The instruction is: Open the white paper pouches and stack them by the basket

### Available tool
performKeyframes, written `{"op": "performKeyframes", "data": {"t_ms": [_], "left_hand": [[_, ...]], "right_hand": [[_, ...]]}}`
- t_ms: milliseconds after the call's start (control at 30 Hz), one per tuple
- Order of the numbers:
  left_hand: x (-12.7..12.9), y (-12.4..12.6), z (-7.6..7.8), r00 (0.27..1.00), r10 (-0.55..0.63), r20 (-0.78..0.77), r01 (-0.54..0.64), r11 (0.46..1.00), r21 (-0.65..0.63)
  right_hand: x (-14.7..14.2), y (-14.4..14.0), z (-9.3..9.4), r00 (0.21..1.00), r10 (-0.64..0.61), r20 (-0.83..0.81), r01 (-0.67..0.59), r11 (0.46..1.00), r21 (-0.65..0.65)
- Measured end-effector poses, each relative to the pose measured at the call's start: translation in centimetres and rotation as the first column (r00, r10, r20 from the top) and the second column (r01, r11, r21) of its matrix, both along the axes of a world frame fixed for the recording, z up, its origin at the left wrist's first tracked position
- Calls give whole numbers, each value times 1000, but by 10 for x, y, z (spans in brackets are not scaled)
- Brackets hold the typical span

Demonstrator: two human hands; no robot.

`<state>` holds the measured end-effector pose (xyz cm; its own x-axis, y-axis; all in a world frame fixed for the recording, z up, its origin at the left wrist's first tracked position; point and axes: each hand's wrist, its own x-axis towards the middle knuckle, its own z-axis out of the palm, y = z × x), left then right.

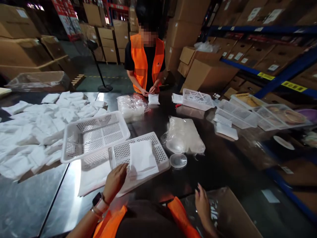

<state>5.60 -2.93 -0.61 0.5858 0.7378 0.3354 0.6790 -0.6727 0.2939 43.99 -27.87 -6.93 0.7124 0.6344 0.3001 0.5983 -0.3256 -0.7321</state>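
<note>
I see a white flat packet [142, 159] lying inside the near white basket [158, 150], which rests on the dark worktop [223, 168] partly under a second white basket [94, 134]. My left hand [115, 181] lies open, its fingertips touching the packet's left edge, gripping nothing. My right hand [201, 201] is lower right, fingers loosely spread over a plastic-lined carton [232, 215], holding nothing that I can see. Just beside the near basket stands a small clear lid [178, 160], and behind it a bag of clear lids [184, 135]. To the left, many white packets [37, 129] are spread out. Across the worktop, a person in an orange vest [141, 62] holds another packet [153, 98] with both hands.
</note>
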Motion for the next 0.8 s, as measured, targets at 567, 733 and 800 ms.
{"op": "performKeyframes", "data": {"t_ms": [567, 733, 800], "left_hand": [[30, 67, -17, 802, -566, -189, 578, 816, 8], [34, 59, -8, 845, -530, -68, 491, 820, -293], [34, 55, -5, 861, -507, 38, 483, 791, -376]], "right_hand": [[-44, 243, 42, -187, 849, 495, -871, 89, -482], [-51, 231, 50, 84, 988, 133, -977, 108, -186], [-58, 225, 52, 217, 975, -55, -973, 212, -93]]}}
